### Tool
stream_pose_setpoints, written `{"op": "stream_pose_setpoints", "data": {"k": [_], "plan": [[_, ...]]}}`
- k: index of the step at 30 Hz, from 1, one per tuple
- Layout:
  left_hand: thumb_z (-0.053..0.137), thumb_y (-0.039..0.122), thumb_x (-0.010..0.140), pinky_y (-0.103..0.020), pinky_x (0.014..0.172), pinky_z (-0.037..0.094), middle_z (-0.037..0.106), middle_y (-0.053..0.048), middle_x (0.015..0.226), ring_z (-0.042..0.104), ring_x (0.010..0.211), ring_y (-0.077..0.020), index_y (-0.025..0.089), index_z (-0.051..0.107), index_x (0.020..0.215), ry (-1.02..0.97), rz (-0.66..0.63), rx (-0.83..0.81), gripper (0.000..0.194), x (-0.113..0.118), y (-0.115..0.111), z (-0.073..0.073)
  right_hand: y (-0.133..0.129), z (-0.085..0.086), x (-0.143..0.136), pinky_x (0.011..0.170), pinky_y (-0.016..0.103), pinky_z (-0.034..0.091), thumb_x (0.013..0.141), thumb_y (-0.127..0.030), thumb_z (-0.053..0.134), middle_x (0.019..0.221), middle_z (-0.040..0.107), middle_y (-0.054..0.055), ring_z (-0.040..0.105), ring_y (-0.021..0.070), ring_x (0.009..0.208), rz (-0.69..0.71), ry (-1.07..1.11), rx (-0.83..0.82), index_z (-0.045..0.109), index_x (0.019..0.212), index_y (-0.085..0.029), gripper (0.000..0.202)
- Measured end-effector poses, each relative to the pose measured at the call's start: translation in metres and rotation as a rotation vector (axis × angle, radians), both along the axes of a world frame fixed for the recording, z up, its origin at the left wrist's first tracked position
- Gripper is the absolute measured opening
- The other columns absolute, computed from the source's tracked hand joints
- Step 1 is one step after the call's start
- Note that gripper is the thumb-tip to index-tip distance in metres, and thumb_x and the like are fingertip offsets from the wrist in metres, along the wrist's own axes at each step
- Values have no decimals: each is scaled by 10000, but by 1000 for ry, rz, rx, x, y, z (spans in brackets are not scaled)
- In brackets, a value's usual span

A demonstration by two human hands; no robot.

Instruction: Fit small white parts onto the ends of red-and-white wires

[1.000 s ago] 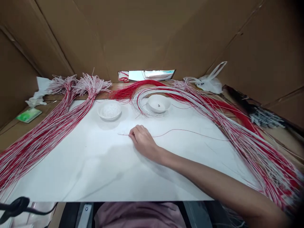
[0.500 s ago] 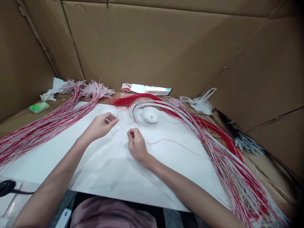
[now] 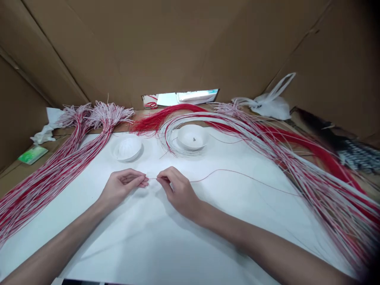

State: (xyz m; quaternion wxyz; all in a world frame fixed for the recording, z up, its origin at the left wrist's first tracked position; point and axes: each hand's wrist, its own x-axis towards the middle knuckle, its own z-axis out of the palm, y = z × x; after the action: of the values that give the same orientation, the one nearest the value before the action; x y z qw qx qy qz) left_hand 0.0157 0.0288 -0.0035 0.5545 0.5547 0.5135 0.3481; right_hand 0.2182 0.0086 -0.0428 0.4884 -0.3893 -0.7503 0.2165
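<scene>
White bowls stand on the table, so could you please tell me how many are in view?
2: one bowl beyond the left hand, another bowl to its right, partly ringed by curved white strands. Others could be hidden beneath the strands.

the left hand (image 3: 123,187) and right hand (image 3: 179,192) hide parts of the red thread (image 3: 228,170). along the desk's (image 3: 166,245) left edge, the red-and-white bundle (image 3: 49,186) runs out of the picture; beyond the right edge, dark-and-white strands (image 3: 359,155) blur. the speck (image 3: 194,139) in the right bowl (image 3: 185,135) is too small to tell.
</scene>
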Motion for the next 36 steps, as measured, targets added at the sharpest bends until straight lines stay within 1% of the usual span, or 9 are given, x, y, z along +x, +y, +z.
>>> {"op": "stream_pose_setpoints", "data": {"k": [2, 4, 9, 13, 20, 25, 32, 34, 36], "plan": [[785, 389, 720, -373, 810, 623, 775, -86, 845, 744, 778, -230, 146, 715, 864, -36, 61, -44, 291, 3, -7, -4, -1, 0, 0, 705, 280, 474, 975, -168, 458, 838, 598, 38, 555, 147, 790, 29, -11, 31, 548, 920, -202, 111], [792, 362, 719, -365, 807, 626, 777, -81, 838, 746, 776, -228, 143, 722, 855, -63, 85, -66, 267, 8, -13, -5, -2, 0, -1, 706, 276, 483, 968, -142, 464, 840, 603, 40, 559, 142, 790, 45, -11, 62, 555, 922, -191, 113], [784, 286, 742, -295, 786, 624, 778, -58, 813, 744, 777, -194, 149, 740, 834, -109, 96, -65, 171, 11, -22, -5, -2, -1, -1, 694, 256, 499, 959, -109, 470, 852, 592, 42, 562, 121, 767, 93, -25, 70, 568, 939, -173, 119], [770, 274, 766, -266, 782, 617, 778, -46, 811, 740, 776, -172, 162, 739, 857, -123, 101, -69, 147, 9, -24, -7, -3, -1, 0, 669, 244, 496, 963, -118, 464, 880, 585, 48, 564, 118, 777, 134, -35, 63, 567, 963, -174, 117], [752, 287, 791, -233, 763, 598, 767, -38, 821, 721, 770, -141, 167, 720, 866, -94, 106, -33, 146, 8, -27, -9, -4, 2, 0, 629, 241, 462, 948, -106, 450, 846, 576, 37, 522, 106, 704, 124, -75, 43, 538, 922, -163, 108], [721, 289, 822, -202, 742, 579, 743, -19, 810, 700, 768, -116, 173, 699, 855, -78, 95, 3, 123, 7, -27, -8, -4, 2, 0, 631, 247, 467, 960, -109, 408, 835, 576, 41, 527, 116, 712, 120, -121, 75, 537, 918, -167, 147], [670, 263, 864, -206, 765, 566, 717, -11, 851, 686, 811, -115, 191, 675, 903, -37, 26, 107, 81, 12, -33, -13, -5, 3, -1, 677, 255, 513, 976, -122, 421, 843, 621, 49, 580, 127, 762, 119, -196, 169, 563, 974, -156, 147], [650, 241, 876, -221, 780, 563, 710, -7, 870, 679, 823, -118, 202, 674, 924, -4, -9, 180, 65, 12, -33, -15, -5, 3, -1, 669, 246, 513, 974, -121, 440, 825, 623, 45, 583, 121, 746, 112, -203, 193, 569, 963, -151, 133], [640, 220, 878, -241, 797, 557, 705, -10, 896, 671, 841, -128, 208, 678, 935, 79, -34, 303, 70, 8, -31, -14, -5, 2, -1, 663, 239, 510, 969, -115, 450, 818, 619, 43, 580, 116, 734, 101, -201, 195, 574, 950, -145, 128]]}}
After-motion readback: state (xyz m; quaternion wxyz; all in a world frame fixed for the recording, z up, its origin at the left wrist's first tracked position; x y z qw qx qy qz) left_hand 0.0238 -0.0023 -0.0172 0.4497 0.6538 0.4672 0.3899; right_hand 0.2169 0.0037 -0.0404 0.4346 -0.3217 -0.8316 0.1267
